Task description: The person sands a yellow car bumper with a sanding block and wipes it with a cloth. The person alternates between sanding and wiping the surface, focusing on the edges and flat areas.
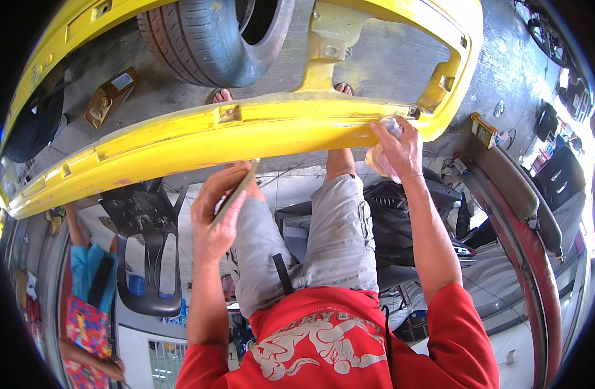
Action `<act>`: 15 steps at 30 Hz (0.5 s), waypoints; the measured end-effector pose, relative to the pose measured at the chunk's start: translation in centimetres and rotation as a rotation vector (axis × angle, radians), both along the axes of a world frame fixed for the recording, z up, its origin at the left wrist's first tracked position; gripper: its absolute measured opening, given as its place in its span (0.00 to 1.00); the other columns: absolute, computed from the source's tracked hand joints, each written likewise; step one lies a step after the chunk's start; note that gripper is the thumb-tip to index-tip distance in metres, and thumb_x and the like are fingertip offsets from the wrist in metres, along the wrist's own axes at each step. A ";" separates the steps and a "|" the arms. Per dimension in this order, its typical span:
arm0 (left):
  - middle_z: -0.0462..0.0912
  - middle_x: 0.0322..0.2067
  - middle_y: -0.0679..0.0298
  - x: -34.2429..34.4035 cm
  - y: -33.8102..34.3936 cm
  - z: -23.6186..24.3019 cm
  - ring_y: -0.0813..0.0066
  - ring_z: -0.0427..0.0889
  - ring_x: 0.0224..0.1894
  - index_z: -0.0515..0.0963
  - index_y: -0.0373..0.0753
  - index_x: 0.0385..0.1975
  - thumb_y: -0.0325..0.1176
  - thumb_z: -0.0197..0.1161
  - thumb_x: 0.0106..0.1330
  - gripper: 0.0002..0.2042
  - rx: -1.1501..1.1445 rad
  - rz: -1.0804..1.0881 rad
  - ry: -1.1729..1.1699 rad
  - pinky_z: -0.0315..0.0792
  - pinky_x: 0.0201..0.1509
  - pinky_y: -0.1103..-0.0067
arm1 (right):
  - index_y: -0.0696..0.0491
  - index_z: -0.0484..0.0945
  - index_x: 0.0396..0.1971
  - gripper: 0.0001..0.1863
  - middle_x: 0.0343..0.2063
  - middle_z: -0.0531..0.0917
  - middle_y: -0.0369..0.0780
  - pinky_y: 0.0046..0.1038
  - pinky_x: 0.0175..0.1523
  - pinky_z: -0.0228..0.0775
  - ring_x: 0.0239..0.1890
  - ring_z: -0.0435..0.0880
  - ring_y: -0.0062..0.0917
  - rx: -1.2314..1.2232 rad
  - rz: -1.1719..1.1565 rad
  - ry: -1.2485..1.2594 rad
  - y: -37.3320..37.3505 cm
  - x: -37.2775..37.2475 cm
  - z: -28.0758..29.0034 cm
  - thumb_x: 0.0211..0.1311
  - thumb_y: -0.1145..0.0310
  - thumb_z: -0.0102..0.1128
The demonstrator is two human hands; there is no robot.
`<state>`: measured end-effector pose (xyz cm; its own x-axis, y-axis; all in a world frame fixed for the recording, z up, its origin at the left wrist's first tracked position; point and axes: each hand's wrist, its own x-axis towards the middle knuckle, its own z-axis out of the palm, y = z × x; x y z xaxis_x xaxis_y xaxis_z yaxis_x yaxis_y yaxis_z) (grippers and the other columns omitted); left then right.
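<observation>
On yellow bumper (200, 139) — rt hand (398, 150) w/ clear cup (377, 159), contents unclear.

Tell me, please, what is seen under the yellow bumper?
Under the yellow bumper show concrete floor, a tyre, a small brown box and toes. The bumper covers the rest of both feet.

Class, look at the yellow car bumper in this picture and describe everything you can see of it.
The yellow bumper is a long curved car panel, seemingly painted plastic, lying across the picture in front of the person's knees. Its paint is scuffed, with dull and dirty patches. Moulded brackets and a large open frame rise behind it, with a tyre showing beyond. The right hand presses a clear crumpled wad against its edge; the left hand, holding a thin flat piece, hovers just below it.
</observation>
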<state>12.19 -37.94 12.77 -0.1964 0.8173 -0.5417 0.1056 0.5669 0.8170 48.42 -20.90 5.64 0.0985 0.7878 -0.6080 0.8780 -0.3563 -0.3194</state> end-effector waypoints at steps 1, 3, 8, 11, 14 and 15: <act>0.92 0.54 0.56 -0.3 0.0 -0.1 0.66 0.91 0.52 0.89 0.34 0.56 0.28 0.71 0.79 0.11 -0.021 0.014 0.014 0.83 0.56 0.73 | 0.62 0.91 0.53 0.30 0.38 0.96 0.48 0.33 0.50 0.86 0.40 0.95 0.30 -0.049 -0.032 0.024 0.6 1.0 0.1 0.65 0.49 0.80; 0.92 0.52 0.56 -0.5 -0.1 -0.3 0.66 0.91 0.52 0.89 0.33 0.55 0.29 0.71 0.80 0.10 -0.066 0.046 0.047 0.82 0.57 0.73 | 0.64 0.91 0.50 0.26 0.38 0.96 0.45 0.31 0.48 0.86 0.40 0.94 0.23 -0.178 -0.103 0.088 1.5 4.0 0.1 0.68 0.53 0.80; 0.93 0.51 0.56 1.1 0.5 -0.5 0.67 0.90 0.52 0.89 0.34 0.55 0.28 0.70 0.80 0.10 -0.075 0.014 0.027 0.81 0.57 0.74 | 0.59 0.92 0.47 0.22 0.37 0.95 0.40 0.30 0.42 0.84 0.35 0.91 0.20 -0.192 -0.387 0.151 4.8 11.3 0.1 0.66 0.55 0.82; 0.92 0.50 0.58 2.9 1.4 -0.5 0.69 0.90 0.50 0.88 0.33 0.55 0.28 0.70 0.80 0.10 -0.080 -0.031 0.011 0.81 0.56 0.74 | 0.58 0.91 0.48 0.22 0.42 0.96 0.42 0.29 0.44 0.85 0.38 0.92 0.21 -0.281 -0.310 0.143 5.1 10.1 0.7 0.66 0.56 0.80; 0.92 0.48 0.59 4.8 2.2 -0.3 0.70 0.89 0.48 0.87 0.33 0.54 0.29 0.70 0.81 0.10 -0.042 -0.109 0.032 0.81 0.55 0.74 | 0.60 0.91 0.50 0.24 0.40 0.95 0.42 0.28 0.43 0.84 0.37 0.92 0.20 -0.266 -0.160 0.156 3.2 6.3 -0.1 0.66 0.54 0.81; 0.92 0.48 0.58 5.2 2.4 -0.1 0.69 0.89 0.48 0.87 0.33 0.54 0.29 0.70 0.80 0.10 -0.031 -0.125 0.042 0.81 0.55 0.74 | 0.61 0.91 0.51 0.26 0.36 0.95 0.42 0.28 0.42 0.84 0.35 0.92 0.20 -0.189 -0.109 0.260 2.5 5.6 -0.4 0.66 0.54 0.81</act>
